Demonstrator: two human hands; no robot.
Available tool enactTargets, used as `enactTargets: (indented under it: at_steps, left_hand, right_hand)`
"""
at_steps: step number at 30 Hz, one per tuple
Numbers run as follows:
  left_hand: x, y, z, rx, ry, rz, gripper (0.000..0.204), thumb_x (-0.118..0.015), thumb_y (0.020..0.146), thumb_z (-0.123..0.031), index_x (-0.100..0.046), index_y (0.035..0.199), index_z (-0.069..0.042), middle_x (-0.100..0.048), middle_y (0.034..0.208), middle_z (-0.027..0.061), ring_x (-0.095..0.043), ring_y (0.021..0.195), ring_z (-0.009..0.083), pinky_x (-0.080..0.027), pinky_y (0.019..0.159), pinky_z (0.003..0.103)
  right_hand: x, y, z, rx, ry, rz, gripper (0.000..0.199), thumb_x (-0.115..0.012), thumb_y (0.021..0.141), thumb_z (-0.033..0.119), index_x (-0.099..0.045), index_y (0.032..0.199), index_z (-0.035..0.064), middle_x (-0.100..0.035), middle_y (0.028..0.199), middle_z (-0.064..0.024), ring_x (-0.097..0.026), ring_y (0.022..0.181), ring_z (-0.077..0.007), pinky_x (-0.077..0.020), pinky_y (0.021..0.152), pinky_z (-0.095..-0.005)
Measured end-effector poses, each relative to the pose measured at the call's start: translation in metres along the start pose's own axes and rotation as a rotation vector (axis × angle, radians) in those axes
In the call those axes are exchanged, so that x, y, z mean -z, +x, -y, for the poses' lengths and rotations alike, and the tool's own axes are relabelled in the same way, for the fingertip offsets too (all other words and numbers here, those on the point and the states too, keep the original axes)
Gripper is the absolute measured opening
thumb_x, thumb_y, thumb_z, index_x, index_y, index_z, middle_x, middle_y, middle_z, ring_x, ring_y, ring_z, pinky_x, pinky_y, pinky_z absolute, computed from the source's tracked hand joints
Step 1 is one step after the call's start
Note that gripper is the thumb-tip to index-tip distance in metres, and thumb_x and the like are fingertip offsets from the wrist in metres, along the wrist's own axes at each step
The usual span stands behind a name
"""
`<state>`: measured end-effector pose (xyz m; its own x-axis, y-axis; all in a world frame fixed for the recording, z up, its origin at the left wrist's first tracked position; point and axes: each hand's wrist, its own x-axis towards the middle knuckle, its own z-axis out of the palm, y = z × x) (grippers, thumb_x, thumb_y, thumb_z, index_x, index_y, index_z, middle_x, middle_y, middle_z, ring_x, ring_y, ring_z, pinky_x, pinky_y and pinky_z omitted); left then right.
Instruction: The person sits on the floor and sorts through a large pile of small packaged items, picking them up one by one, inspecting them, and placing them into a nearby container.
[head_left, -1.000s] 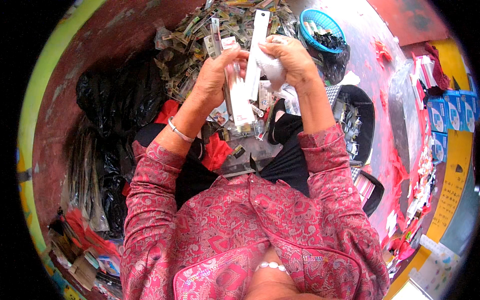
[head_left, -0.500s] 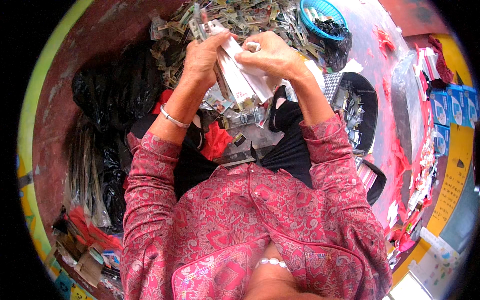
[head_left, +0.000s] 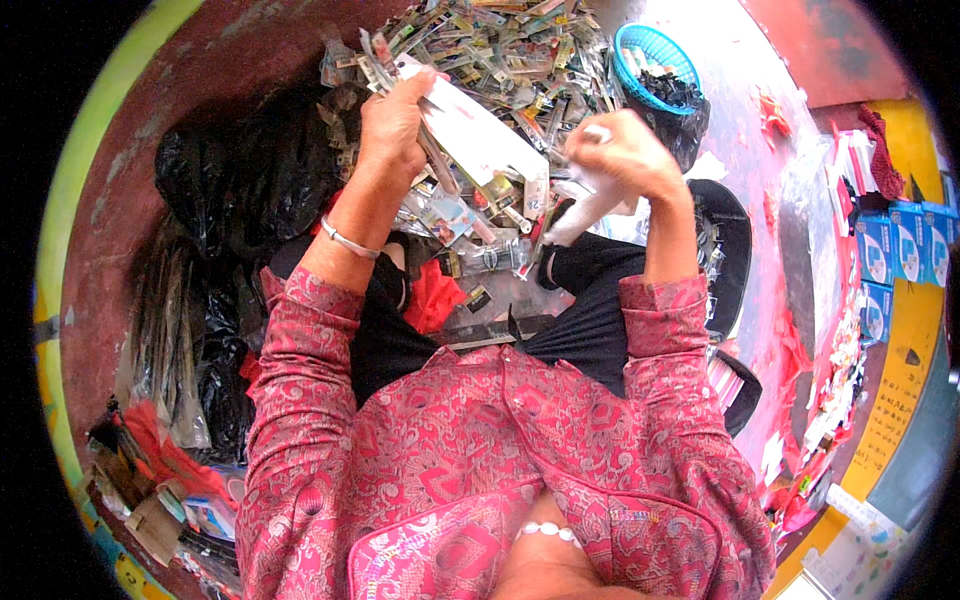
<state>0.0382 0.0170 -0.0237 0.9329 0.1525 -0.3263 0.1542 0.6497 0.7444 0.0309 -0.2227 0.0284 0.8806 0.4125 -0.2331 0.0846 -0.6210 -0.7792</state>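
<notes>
Packaging (head_left: 490,130) — long, flat and white — slants over the near part of the heap (head_left: 500,55) of small packets on the floor (head_left: 740,120). The left hand (head_left: 395,130) is closed around its upper end, along with a narrow clear packet (head_left: 440,165). The right hand (head_left: 620,155), blurred, is curled round a white wad (head_left: 587,208) that hangs below it — whether cloth or something else, I cannot tell. Beside the heap's right edge sits a blue basket (head_left: 655,42) with dark stuff (head_left: 668,90) inside; off its left edge lies black plastic (head_left: 245,150).
</notes>
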Motion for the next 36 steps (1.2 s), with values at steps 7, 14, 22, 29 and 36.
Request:
enactTargets:
  at_steps: [7,14,22,29,36]
  left_hand:
    - [-0.02,-0.023,0.021,0.043,0.144,0.124,0.011,-0.059,0.076,-0.008,-0.058,0.078,0.003,-0.06,0.07,0.0085,-0.057,0.058,0.0156,-0.047,0.052,0.027]
    - [-0.011,-0.012,0.01,0.051,0.036,0.115,0.016,-0.057,0.077,-0.011,-0.059,0.081,0.004,-0.058,0.068,0.0079,-0.057,0.059,0.016,-0.048,0.055,0.027]
    - [-0.005,-0.006,0.0,0.106,0.062,0.16,0.018,-0.056,0.078,-0.013,-0.059,0.083,0.004,-0.057,0.071,0.0076,-0.056,0.061,0.016,-0.048,0.055,0.028]
    - [-0.008,-0.007,0.005,0.216,0.101,0.221,0.026,-0.055,0.082,-0.023,-0.058,0.092,0.001,-0.057,0.072,0.0064,-0.055,0.063,0.0138,-0.048,0.055,0.027]
    - [-0.013,-0.013,-0.005,0.258,0.162,0.357,0.029,-0.048,0.072,-0.006,-0.055,0.099,0.004,-0.059,0.084,0.0117,-0.056,0.069,0.0166,-0.047,0.061,0.026]
  right_hand:
    - [-0.035,0.024,0.038,0.357,-0.051,-0.487,0.023,-0.065,0.072,0.024,-0.058,0.076,0.0024,-0.058,0.069,-0.0061,-0.055,0.059,-0.0116,-0.0437,0.054,-0.0253]
    - [-0.048,0.018,0.034,0.335,-0.032,-0.22,0.021,-0.063,0.07,0.021,-0.056,0.074,0.0015,-0.055,0.064,-0.0077,-0.05,0.061,-0.0122,-0.0418,0.057,-0.0281]
    - [-0.018,0.003,0.019,-0.063,0.11,0.122,0.025,-0.06,0.075,0.027,-0.061,0.078,0.0019,-0.055,0.068,0.0003,-0.048,0.064,-0.0073,-0.0401,0.058,-0.0227]
    - [-0.029,0.01,0.024,0.033,0.327,0.252,0.021,-0.06,0.075,0.024,-0.059,0.069,0.0037,-0.048,0.059,0.0047,-0.042,0.054,-0.0039,-0.0333,0.049,-0.0196]
    - [-0.012,0.003,0.022,0.064,0.658,-0.057,0.015,-0.062,0.071,0.019,-0.057,0.065,0.0066,-0.049,0.058,0.0051,-0.042,0.049,-0.0027,-0.0303,0.045,-0.0172]
